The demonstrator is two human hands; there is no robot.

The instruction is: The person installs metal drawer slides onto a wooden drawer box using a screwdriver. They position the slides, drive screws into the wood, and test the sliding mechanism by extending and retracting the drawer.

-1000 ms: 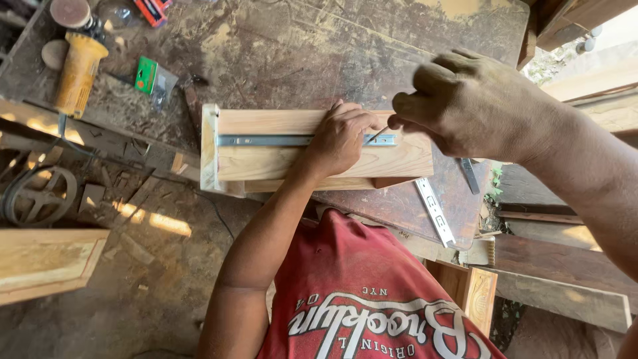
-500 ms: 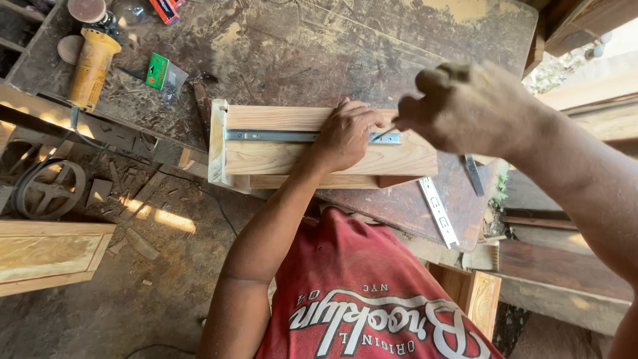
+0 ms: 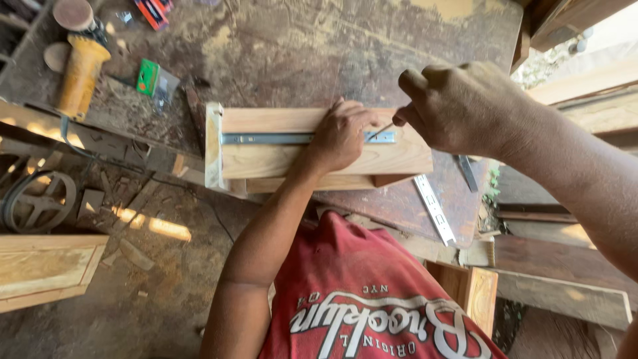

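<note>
Compared with a moment ago, right hand (image 3: pixel 468 106) now pinches a thin tool (image 3: pixel 381 131) against the metal slide (image 3: pixel 266 138). Left hand (image 3: pixel 342 136) stays flat, pressing it onto the wooden drawer (image 3: pixel 299 163) on the workbench (image 3: pixel 319 53).

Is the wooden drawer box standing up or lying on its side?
On its side. The wooden drawer box lies with its flat side panel facing up, the metal slide rail running along it, left hand pressing down.

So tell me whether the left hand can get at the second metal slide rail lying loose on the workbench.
Probably yes: the left hand presses the wooden drawer box, and the loose metal slide rail lies uncovered beyond its end, nothing between.
</note>
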